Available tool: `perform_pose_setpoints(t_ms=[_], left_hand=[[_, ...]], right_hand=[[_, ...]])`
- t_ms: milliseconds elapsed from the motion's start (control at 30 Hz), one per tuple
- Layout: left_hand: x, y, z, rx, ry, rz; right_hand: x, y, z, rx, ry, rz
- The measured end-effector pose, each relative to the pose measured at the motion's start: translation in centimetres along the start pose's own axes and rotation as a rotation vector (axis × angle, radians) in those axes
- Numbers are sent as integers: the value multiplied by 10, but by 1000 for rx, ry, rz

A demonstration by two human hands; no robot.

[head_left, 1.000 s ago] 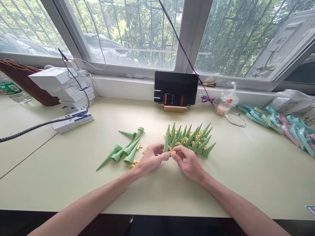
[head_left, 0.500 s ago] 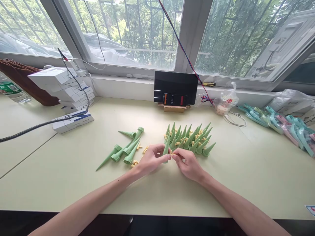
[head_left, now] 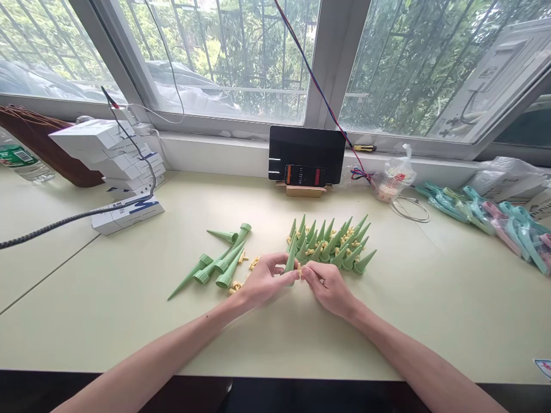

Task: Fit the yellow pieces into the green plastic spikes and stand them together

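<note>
My left hand [head_left: 267, 281] is closed around a green plastic watering spike [head_left: 291, 257], which stands tip up. My right hand [head_left: 329, 285] pinches a small yellow valve piece [head_left: 300, 269] close against the spike's side. How far the valve sits in the spike, the fingers hide. Behind my hands stand several upright green spikes [head_left: 322, 248] in rows, with yellow valves on them. Left of my left hand lies a loose pile of green spikes [head_left: 224, 261], with loose yellow valves [head_left: 236, 285] partly behind my wrist.
At the back a phone [head_left: 305, 175] showing a timer leans on a black tablet [head_left: 275, 150]. White boxes [head_left: 127, 215] and a dark cable stand at left. A bagged cup [head_left: 394, 178] and plastic-wrapped teal and pink items [head_left: 477, 209] lie at right.
My right fingers have shifted very slightly at the yellow valve, showing a little more of it. Otherwise hands and spikes stay in place.
</note>
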State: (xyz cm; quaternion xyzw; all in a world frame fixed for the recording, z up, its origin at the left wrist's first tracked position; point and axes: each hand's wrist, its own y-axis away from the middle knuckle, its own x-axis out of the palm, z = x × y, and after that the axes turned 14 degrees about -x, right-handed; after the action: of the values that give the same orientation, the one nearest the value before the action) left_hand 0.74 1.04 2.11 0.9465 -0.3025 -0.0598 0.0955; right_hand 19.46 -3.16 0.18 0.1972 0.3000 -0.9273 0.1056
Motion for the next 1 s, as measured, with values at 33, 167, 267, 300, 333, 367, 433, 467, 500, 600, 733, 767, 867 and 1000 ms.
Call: perform_pose_setpoints(t_ms=[33,167,267,300,333,367,433,467,500,600,733,767,867,1000], left_hand=[[0,0,0,-8,15,-8],[-1,1,-2,-38,65,-20],[-1,2,-4,-67,70,-16],[-1,2,-4,-72,69,-15],[-1,2,-4,-73,69,-12],[-1,2,-4,-71,71,-8],[-1,1,-4,-54,74,1],[-1,1,-4,-38,72,5],[-1,1,-3,-21,66,8],[-1,1,-1,7,45,26],[-1,0,2,12,23,35],[-2,0,2,22,14,34],[-2,0,3,59,-27,25],[-2,0,2,100,-104,2]], right_hand=[[0,0,1,14,-8,-11],[-1,-1,4,9,-23,-41],[-1,-1,3,-19,-16,-49],[-1,-1,2,-22,-16,-50],[-1,-1,2,-25,-17,-51],[-1,-1,2,-26,-16,-50],[0,-1,2,-31,-11,-46],[-1,-1,2,-36,-6,-44],[-1,-1,2,-41,1,-42],[-1,-1,2,-57,19,-32],[-2,0,1,-68,11,-4],[-2,0,0,-70,7,3],[-1,2,-2,-74,5,19],[0,3,-4,-78,9,32]])
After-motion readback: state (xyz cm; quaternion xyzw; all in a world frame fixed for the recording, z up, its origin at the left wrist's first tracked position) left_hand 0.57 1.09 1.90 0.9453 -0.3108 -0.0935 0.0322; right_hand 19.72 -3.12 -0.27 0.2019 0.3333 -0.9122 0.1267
